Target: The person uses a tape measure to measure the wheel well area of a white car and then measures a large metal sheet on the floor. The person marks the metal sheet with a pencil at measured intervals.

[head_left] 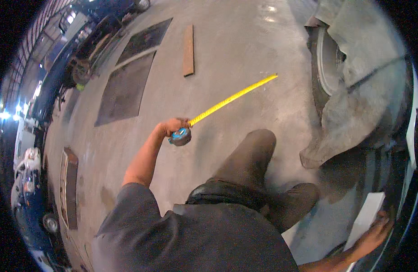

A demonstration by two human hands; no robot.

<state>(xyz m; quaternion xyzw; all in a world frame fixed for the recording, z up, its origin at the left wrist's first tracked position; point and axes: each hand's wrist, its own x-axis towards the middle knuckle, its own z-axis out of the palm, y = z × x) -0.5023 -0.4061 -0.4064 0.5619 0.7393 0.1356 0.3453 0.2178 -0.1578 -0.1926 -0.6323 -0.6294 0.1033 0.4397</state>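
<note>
— Where is your tape [180, 136]?
— Just left of the frame's centre, in your left hand [175, 124]. Its yellow blade [236, 96] runs out toward the upper right, over the floor [236, 50], far end free.
— How should it handle for you?
— The case [183, 138] looks compact and hard, probably light enough for one hand. The blade is likely springy: stiff while straight, apt to buckle if you knock it. You do best holding the case, clear of the blade's thin edges.
— And your grip?
— Your left hand is closed round the case, near where the blade comes out. At lower right, your right hand [375, 233] is at a white strip [368, 211]; whether it grips or merely rests there, I cannot tell.
</note>
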